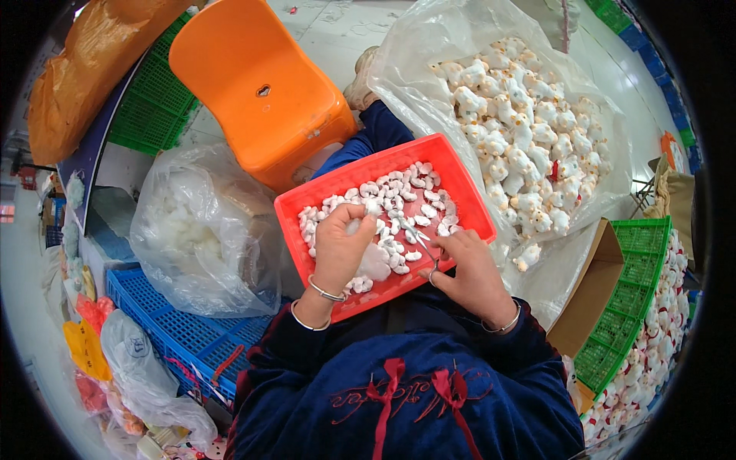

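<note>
A red plastic tray (471, 184) lies across my lap, holding many small white plush pieces (399, 184). Over its middle, my left hand (343, 241) pinches a small white plush piece (373, 207) between thumb and fingertips. My right hand (468, 264) is closed around silver scissors (418, 234), one ring handle showing by the fingers and the tips pointing toward the left hand. Beside the left hand, a wad of white stuffing (374, 263) rests in the tray. Part of the left palm is hidden from view.
A clear bag of white stuffing (192, 230) stands at left, above a blue plastic crate (169, 330). An orange chair (253, 84) is ahead. At right are a large clear bag of white plush toys (521, 146), a cardboard box (590, 284) and a green crate (632, 284).
</note>
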`<state>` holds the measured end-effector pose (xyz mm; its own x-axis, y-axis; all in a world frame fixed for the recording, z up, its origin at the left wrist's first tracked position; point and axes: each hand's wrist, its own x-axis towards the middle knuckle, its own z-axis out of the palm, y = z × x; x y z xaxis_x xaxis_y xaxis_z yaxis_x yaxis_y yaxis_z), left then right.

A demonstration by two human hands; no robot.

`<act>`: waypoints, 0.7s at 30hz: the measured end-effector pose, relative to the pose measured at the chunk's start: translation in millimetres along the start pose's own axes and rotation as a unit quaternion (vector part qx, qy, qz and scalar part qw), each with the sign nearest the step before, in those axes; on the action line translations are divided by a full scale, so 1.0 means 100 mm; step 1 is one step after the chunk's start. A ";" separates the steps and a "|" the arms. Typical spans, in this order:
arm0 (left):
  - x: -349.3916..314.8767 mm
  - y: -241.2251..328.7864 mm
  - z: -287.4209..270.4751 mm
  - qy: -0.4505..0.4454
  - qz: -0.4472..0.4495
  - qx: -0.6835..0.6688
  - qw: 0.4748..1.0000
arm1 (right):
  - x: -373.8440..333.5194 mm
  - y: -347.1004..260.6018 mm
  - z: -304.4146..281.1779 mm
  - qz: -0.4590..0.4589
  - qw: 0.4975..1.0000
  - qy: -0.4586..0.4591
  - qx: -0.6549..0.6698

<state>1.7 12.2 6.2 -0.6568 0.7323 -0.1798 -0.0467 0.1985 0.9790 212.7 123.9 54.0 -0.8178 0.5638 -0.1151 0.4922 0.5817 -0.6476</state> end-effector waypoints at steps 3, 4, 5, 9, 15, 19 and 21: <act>-0.04 0.16 0.06 0.003 0.014 0.050 0.999 | 0.09 -0.16 -0.02 -0.039 0.996 0.065 -0.038; -0.05 0.15 0.07 0.008 0.015 0.048 0.999 | 0.10 -0.16 0.00 -0.030 0.997 0.050 -0.045; -0.06 0.14 0.06 0.013 0.016 0.046 0.999 | 0.11 -0.16 0.01 -0.022 0.998 0.035 -0.052; -0.06 0.10 0.05 0.010 -0.004 -0.010 1.000 | 0.09 -0.13 0.05 -0.012 0.997 0.021 -0.067; -0.11 0.22 0.09 0.021 0.004 0.057 0.998 | 0.07 -0.12 0.05 -0.030 0.999 -0.006 -0.016; -0.09 0.06 0.09 -0.045 0.026 -0.005 0.999 | 0.13 -0.10 0.07 -0.007 0.995 -0.042 0.087; -0.02 0.12 -0.05 -0.165 -0.029 -0.014 0.986 | 0.10 0.00 0.04 -0.012 0.998 -0.015 0.059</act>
<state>-1.4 9.3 18.6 -0.3726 0.8929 -0.2528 -0.1006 0.2320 0.9675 203.5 127.3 49.5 -0.8382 0.5322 -0.1191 0.4350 0.5209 -0.7345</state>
